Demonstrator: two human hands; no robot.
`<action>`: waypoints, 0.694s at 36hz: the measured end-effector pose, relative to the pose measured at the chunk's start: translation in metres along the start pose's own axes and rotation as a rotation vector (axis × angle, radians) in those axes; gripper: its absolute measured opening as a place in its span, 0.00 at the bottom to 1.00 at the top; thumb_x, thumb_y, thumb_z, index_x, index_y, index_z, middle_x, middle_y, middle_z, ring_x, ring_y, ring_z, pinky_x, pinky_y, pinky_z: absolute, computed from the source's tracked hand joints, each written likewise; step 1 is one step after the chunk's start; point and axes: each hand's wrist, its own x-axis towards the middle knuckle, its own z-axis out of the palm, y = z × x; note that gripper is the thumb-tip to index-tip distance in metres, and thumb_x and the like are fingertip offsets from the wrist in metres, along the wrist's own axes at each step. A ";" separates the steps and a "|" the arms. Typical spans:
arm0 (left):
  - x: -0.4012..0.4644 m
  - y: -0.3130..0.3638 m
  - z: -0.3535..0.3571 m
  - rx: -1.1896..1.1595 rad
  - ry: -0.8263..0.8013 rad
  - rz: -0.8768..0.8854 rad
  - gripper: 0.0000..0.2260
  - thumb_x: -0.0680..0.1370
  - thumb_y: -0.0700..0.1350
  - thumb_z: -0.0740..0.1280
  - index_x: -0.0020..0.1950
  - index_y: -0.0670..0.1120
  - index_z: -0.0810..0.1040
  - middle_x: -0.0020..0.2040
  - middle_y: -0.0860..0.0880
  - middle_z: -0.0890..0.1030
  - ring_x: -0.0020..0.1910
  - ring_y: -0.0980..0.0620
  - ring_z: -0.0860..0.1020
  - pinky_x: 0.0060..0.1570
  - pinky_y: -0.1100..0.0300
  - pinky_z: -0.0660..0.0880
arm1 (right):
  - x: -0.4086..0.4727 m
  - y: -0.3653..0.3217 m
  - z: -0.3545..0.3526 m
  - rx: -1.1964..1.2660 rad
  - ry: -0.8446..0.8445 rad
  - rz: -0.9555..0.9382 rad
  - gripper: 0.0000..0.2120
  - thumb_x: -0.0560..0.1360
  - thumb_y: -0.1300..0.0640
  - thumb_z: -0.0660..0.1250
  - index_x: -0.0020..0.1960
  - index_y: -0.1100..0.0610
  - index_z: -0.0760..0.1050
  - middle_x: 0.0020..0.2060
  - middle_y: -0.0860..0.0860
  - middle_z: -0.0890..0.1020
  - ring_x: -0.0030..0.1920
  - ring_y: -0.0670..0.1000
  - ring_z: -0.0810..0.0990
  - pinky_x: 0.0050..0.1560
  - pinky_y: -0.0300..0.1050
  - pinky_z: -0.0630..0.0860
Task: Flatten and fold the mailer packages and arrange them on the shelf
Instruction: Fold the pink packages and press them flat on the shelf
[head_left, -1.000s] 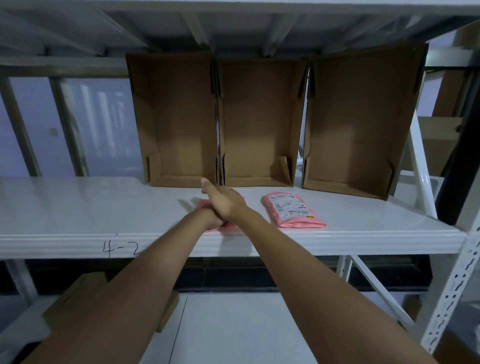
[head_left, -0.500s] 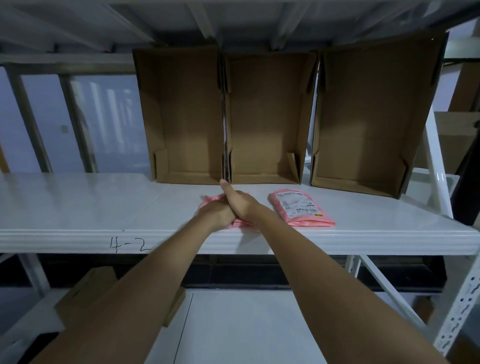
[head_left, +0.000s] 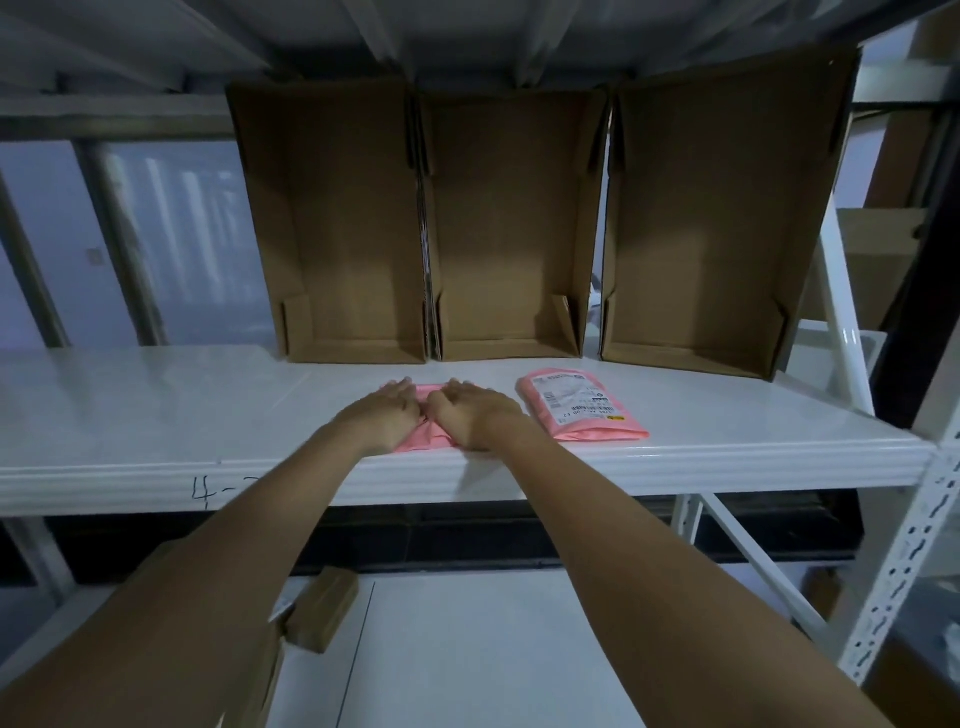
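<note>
A pink mailer (head_left: 427, 439) lies near the front edge of the white shelf (head_left: 156, 415), mostly covered by my hands. My left hand (head_left: 387, 413) presses flat on its left part and my right hand (head_left: 470, 413) presses flat on its right part, fingers stretched forward, the two hands side by side and nearly touching. Just to the right lies a second pink mailer (head_left: 579, 402), folded and flat, with a white label facing up, untouched.
Three open brown cardboard boxes (head_left: 511, 223) stand on end along the back of the shelf. A lower shelf (head_left: 467, 649) holds a small cardboard box (head_left: 322, 608) at the left. A white perforated upright (head_left: 904, 561) rises at the right. "4-" is written on the shelf's front lip.
My hands were crossed over the mailer; they have uncrossed and now lie flat side by side on it. The camera has come closer to the shelf.
</note>
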 end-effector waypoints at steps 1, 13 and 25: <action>0.001 -0.003 0.000 0.011 -0.005 -0.013 0.24 0.84 0.49 0.47 0.78 0.42 0.53 0.79 0.46 0.47 0.78 0.48 0.48 0.76 0.52 0.50 | -0.001 0.000 -0.001 -0.001 -0.005 0.003 0.30 0.81 0.44 0.40 0.75 0.57 0.64 0.76 0.56 0.62 0.75 0.54 0.62 0.70 0.51 0.60; -0.022 -0.025 -0.015 -0.565 0.182 -0.032 0.26 0.77 0.32 0.56 0.75 0.47 0.63 0.77 0.49 0.60 0.74 0.49 0.62 0.56 0.65 0.70 | -0.011 0.016 -0.019 0.303 0.156 -0.005 0.23 0.81 0.39 0.53 0.66 0.52 0.73 0.57 0.52 0.81 0.59 0.54 0.77 0.66 0.56 0.68; -0.037 -0.047 -0.022 0.200 0.279 0.397 0.17 0.77 0.46 0.58 0.63 0.53 0.78 0.59 0.53 0.80 0.58 0.51 0.78 0.57 0.55 0.74 | -0.024 0.015 -0.024 -0.440 0.270 -0.423 0.09 0.76 0.55 0.63 0.53 0.51 0.78 0.44 0.49 0.81 0.47 0.53 0.78 0.42 0.44 0.73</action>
